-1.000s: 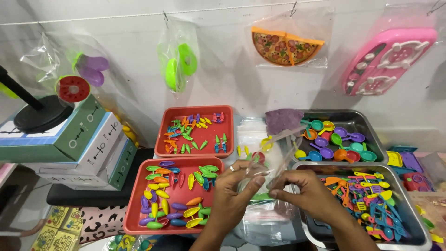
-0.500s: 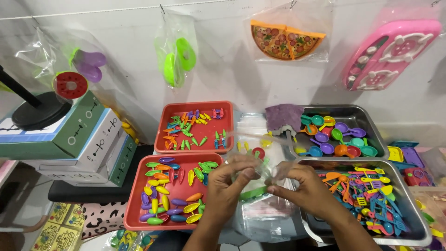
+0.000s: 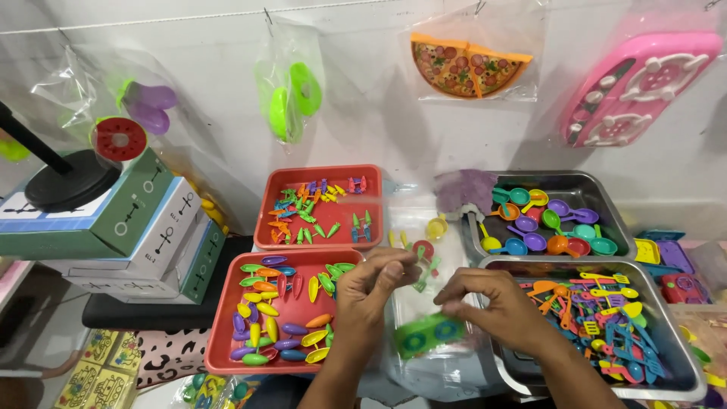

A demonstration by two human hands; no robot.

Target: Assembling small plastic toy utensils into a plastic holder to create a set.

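My left hand [image 3: 372, 291] and my right hand [image 3: 492, 303] both pinch the top of a clear plastic bag [image 3: 425, 314] held between them. Inside the bag lies a green toy piece with blue circles [image 3: 429, 334] and a few small coloured toy bits. My left hand hovers over the right edge of the near red tray [image 3: 227, 318] of toy vegetables. My right hand is over the left rim of the near metal tray [image 3: 500, 352], which is full of small toy utensils.
A far red tray [image 3: 261, 227] holds tiny toy pieces. A far metal tray [image 3: 617, 216] holds toy pans and spoons. Stacked boxes [image 3: 129, 235] stand at left. Bagged toys hang on the wall: a pizza [image 3: 468, 68], a pink stove [image 3: 644, 87], green rings [image 3: 291, 95].
My hands have shifted slightly, pulling the bag's top between them, and the green toy piece now shows low in the bag. The view has tilted up a little.
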